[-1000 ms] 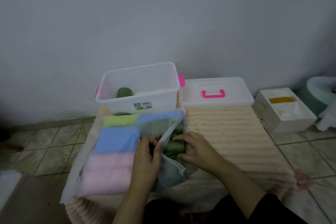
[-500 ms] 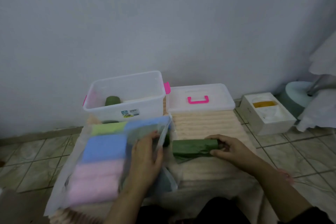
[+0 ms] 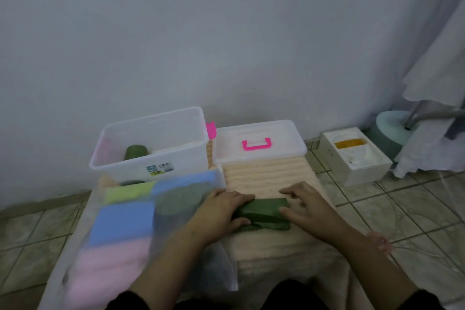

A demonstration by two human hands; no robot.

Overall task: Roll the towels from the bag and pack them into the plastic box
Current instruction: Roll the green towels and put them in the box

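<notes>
A person's left hand (image 3: 221, 211) gripped a folded green towel (image 3: 264, 212) on a beige mat (image 3: 264, 176), right hand (image 3: 305, 206) resting on its other end, fingers relaxed, beside the bag (image 3: 120, 229) and plastic box (image 3: 151, 143).

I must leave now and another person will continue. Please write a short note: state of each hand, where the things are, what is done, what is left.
Left hand: grips the left end of the folded green towel, fingers curled over it.
Right hand: fingers rest on the towel's right end; grip unclear.
The towel lies on the beige mat, not yet rolled.
Plastic box: open, one rolled green towel inside. Its lid lies beside it.
Bag: blue, pink, light green and dark towels still inside.
Left: roll this towel, pack it, then the rest.
</notes>
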